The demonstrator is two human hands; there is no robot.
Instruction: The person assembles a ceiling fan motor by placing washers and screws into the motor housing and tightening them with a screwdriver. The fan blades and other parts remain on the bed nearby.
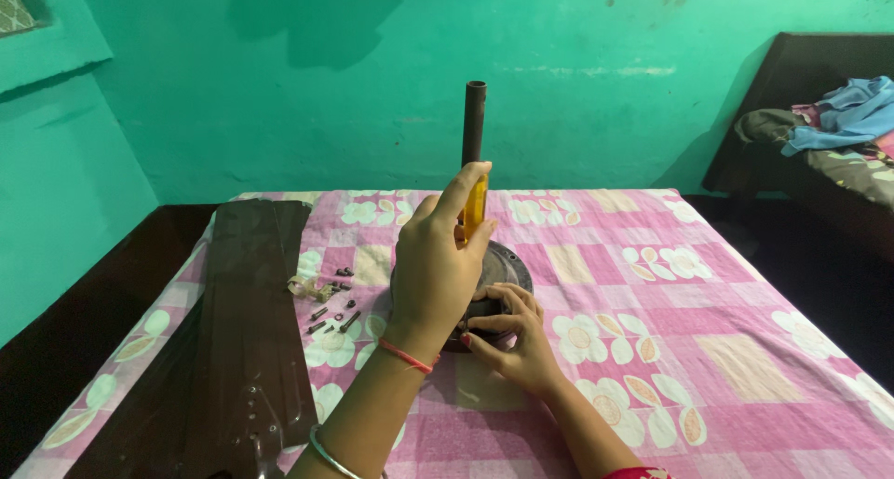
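Left hand: your left hand (436, 265) is raised over the middle of the scene, fingers curled and pressed around the yellow-handled screwdriver (475, 209), which stands upright with its handle between thumb and forefinger. A red thread sits at the wrist and a metal bangle further down the forearm.
Right hand: your right hand (512, 335) lies low on the near edge of the fan motor housing (507, 267), fingers bent and touching its rim; whether they pinch something small there you cannot tell.
Screwdriver: its tip is hidden behind your left hand, so where it meets the housing is not visible.
Fan motor housing: dark, round, lying flat on the bedspread (726, 283) near the centre, mostly covered by your two hands.
Down rod: a dark tube (474, 125) rises upright from the housing, just behind the screwdriver handle, open at the top.
Fan blades: long brown blades (237, 330) are stacked flat along the left side of the bedspread, well apart from the housing.
Loose hardware: small dark screws and bolts (333, 307) lie scattered between the blades and the housing, with a pale bit of tape or plastic beside them.
Surface: pink checked bedspread with pale flowers.
Surroundings: green walls; a dark bed with heaped clothes (838, 116) at far right.
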